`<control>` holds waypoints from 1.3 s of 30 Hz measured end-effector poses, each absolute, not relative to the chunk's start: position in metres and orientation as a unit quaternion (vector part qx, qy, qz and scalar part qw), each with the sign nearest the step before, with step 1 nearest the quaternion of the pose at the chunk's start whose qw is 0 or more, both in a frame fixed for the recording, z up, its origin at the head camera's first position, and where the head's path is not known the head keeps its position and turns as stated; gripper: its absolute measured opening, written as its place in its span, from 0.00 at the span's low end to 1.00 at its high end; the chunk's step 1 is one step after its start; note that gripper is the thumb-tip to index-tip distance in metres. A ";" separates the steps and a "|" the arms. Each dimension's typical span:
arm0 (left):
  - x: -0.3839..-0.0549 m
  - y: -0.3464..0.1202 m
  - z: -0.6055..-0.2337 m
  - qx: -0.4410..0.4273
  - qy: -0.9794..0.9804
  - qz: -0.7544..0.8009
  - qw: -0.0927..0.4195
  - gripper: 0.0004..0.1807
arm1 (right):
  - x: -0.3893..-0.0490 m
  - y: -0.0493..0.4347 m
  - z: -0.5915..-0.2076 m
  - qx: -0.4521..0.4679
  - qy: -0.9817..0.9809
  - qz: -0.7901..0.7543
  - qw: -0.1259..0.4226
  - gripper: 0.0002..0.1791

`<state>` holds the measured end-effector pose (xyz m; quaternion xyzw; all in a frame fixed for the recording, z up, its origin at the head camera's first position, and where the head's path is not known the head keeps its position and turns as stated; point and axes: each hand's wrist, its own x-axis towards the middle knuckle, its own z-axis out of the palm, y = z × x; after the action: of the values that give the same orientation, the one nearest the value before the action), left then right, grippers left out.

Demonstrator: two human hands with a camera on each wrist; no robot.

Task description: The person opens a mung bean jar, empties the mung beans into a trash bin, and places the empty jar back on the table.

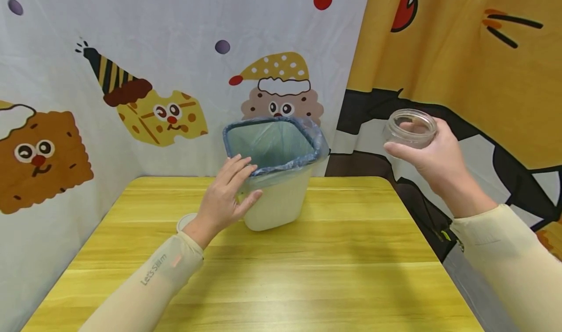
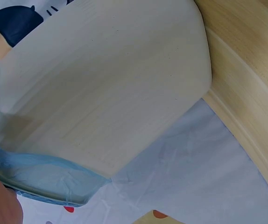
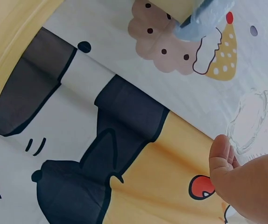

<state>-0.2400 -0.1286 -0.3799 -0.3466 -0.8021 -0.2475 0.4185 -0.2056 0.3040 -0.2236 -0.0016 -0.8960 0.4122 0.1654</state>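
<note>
A pale waste bin lined with a translucent blue bag stands on the table, its mouth facing up. My left hand is at the bin's near left rim, fingers extended over the bag's edge and thumb spread away along the wall. The left wrist view shows the bin's side wall close up, with a bit of the hand at the bag's edge. Raised to the right of the table, my right hand grips a clear, lidless jar between thumb and fingers, its mouth upward.
A round white object lies on the wooden table, partly hidden behind the left wrist. Behind the table hangs a white printed curtain, with a yellow and black one at the right.
</note>
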 end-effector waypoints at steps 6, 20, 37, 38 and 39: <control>-0.240 -0.127 -0.380 -0.351 -0.797 -0.246 0.426 0.37 | -0.194 0.309 -0.239 0.002 -0.894 0.412 0.173 0.54; -0.241 -0.127 -0.382 -0.348 -0.807 -0.244 0.409 0.39 | -0.165 0.329 -0.280 -0.035 -0.887 0.422 0.182 0.51; -0.244 -0.132 -0.377 -0.369 -0.800 -0.208 0.425 0.41 | -0.143 0.339 -0.339 -0.067 -0.872 0.455 0.170 0.50; -0.243 -0.132 -0.377 -0.368 -0.801 -0.207 0.425 0.41 | -0.142 0.338 -0.341 -0.066 -0.870 0.458 0.173 0.50; -0.243 -0.132 -0.377 -0.367 -0.801 -0.205 0.427 0.41 | -0.142 0.337 -0.344 -0.066 -0.869 0.459 0.174 0.50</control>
<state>-0.2432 -0.1324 -0.3769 -0.3670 -0.8007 -0.2053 0.4267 -0.1419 0.3366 -0.3436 -0.0664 -0.8688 0.4588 0.1738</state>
